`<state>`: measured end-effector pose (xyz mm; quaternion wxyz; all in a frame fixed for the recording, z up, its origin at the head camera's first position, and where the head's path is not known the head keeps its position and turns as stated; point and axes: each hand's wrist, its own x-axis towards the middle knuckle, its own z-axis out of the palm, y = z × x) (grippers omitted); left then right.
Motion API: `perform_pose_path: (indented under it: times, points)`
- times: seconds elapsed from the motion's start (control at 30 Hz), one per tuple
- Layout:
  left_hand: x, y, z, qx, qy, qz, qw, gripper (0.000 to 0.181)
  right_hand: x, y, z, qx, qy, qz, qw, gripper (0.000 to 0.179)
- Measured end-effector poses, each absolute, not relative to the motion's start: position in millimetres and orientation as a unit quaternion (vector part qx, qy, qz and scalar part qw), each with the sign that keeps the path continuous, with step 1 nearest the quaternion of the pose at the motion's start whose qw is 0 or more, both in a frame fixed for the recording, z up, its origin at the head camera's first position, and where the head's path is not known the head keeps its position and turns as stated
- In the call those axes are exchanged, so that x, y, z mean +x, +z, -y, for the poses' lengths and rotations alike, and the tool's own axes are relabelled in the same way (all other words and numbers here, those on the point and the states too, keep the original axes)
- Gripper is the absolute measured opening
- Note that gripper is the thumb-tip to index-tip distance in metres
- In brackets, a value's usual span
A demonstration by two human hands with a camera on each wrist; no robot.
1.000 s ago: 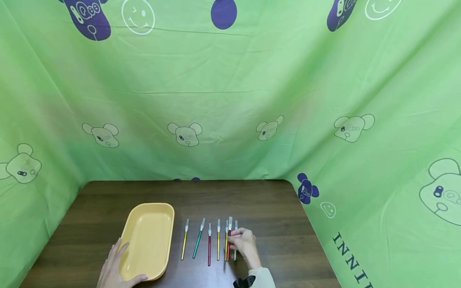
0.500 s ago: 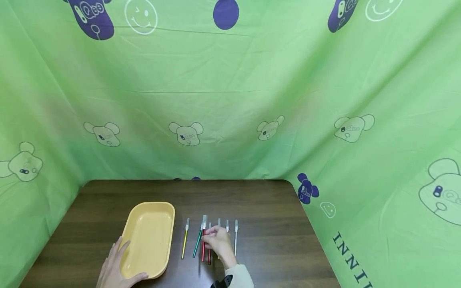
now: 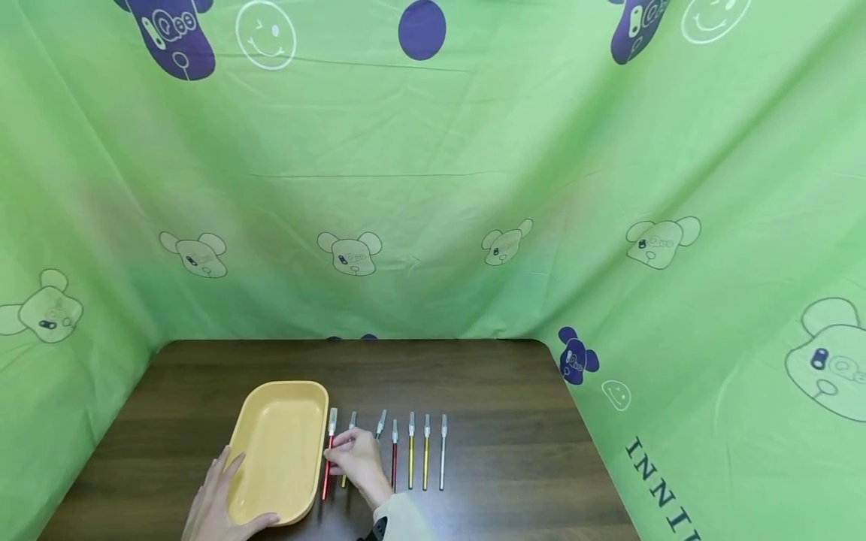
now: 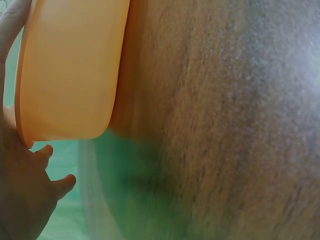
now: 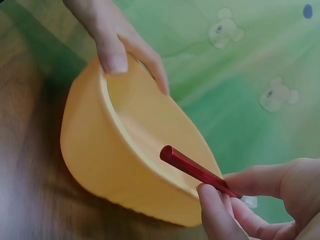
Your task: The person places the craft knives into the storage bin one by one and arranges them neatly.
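Note:
My right hand (image 3: 357,460) pinches a red craft knife (image 5: 192,168) with a clear cap, between thumb and fingers. In the head view, this knife stands beside the tray's right edge. The right wrist view has the bare end of its handle overlapping the rim. At the front left corner of the yellow tray (image 3: 277,451), my left hand (image 3: 215,502) rests with fingers spread over the rim and thumb along the front edge. Other capped craft knives lie on the table: red (image 3: 395,454), gold (image 3: 410,454) and silver (image 3: 443,454) among them. My right hand partly covers a gold one and a green one.
The dark wooden table (image 3: 514,421) has rounded far corners. A green printed curtain (image 3: 433,150) encloses it at the back and both sides. Several knives stand in a loose row right of the tray.
My right hand has carried the red craft knife leftward, from the right end of the row to the tray's right edge. My left hand and the tray have stayed put.

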<state>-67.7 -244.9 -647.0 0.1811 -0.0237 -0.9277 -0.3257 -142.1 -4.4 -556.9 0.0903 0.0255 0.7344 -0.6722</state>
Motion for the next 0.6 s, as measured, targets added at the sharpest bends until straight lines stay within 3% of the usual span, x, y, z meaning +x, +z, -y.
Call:
perform_pose_path:
  times: [0.6]
  points:
    - [-69.8, -653.9, 252.6, -0.031, -0.320, 0.919, 0.227, 0.114, -134.4, -568.0, 93.6, 0.019, -0.647, -0.759, 0.065, 0.022]
